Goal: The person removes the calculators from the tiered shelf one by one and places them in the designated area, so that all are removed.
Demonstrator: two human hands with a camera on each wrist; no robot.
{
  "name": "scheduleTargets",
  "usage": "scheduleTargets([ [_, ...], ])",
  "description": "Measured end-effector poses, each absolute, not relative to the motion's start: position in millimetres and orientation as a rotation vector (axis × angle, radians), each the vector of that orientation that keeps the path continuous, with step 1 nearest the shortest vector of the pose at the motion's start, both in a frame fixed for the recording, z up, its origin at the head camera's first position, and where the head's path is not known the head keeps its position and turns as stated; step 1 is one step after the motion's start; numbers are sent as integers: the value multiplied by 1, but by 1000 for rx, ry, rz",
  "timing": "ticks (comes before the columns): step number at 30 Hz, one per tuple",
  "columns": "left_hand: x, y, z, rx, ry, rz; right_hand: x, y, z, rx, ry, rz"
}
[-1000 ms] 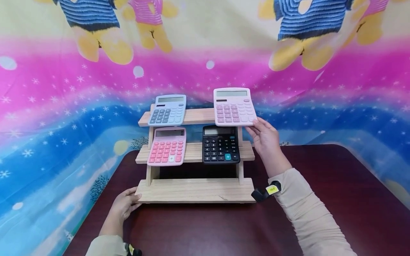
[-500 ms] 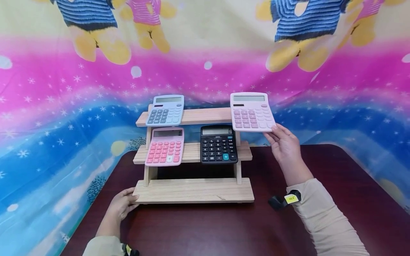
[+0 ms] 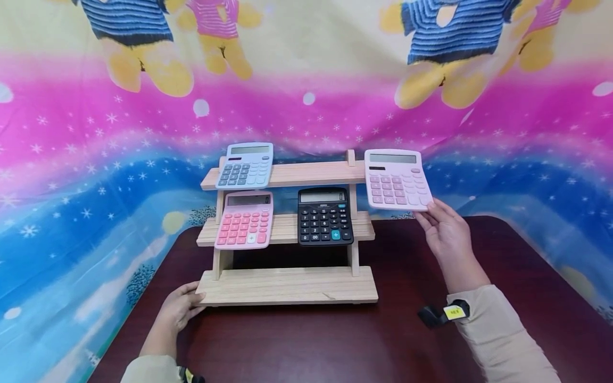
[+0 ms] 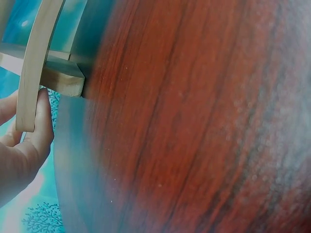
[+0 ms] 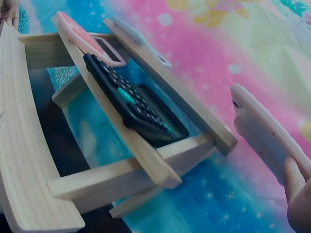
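My right hand (image 3: 447,231) pinches a pale pink calculator (image 3: 396,181) by its lower right corner, beside the right end of the top shelf. In the right wrist view the calculator (image 5: 265,131) shows its edge and back, apart from the wood. My left hand (image 3: 179,308) grips the left end of the bottom board of a three-step wooden rack (image 3: 287,284); in the left wrist view its thumb and fingers (image 4: 44,114) lie either side of the board. A light blue calculator (image 3: 245,166) leans on the top step. On the middle step stand a pink calculator (image 3: 244,221) and a black one (image 3: 325,217).
The rack stands on a dark red-brown table (image 3: 306,346). Behind it hangs a printed cloth (image 3: 306,69) with bears and snowflakes, close to the table's back edge. A small wooden stop (image 3: 351,158) sticks up at the top shelf's right.
The right hand has carried the pale pink calculator rightward and down, off the front of the top shelf to beyond its right end. The left hand keeps its grip on the rack.
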State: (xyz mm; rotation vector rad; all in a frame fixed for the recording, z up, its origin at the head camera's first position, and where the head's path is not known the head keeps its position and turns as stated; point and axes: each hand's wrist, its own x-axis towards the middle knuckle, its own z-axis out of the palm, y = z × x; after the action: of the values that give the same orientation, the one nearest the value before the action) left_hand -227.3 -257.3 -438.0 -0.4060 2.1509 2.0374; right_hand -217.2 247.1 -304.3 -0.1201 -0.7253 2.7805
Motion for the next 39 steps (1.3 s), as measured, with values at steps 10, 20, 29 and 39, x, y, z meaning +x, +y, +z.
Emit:
scheduleTargets([
  [10, -227, -257, -437, -413, 2146, 2038, -246, 305, -368, -147, -725, 2742],
  [20, -227, -258, -438, -426, 2149, 2025, -288, 373, -469, -127, -870, 2629],
  [29, -227, -258, -439, -429, 2137, 2041, -274, 363, -488, -143, -933, 2606],
  [39, -228, -257, -440, -417, 2140, 2055, -253, 335, -482, -287, -898, 2657],
])
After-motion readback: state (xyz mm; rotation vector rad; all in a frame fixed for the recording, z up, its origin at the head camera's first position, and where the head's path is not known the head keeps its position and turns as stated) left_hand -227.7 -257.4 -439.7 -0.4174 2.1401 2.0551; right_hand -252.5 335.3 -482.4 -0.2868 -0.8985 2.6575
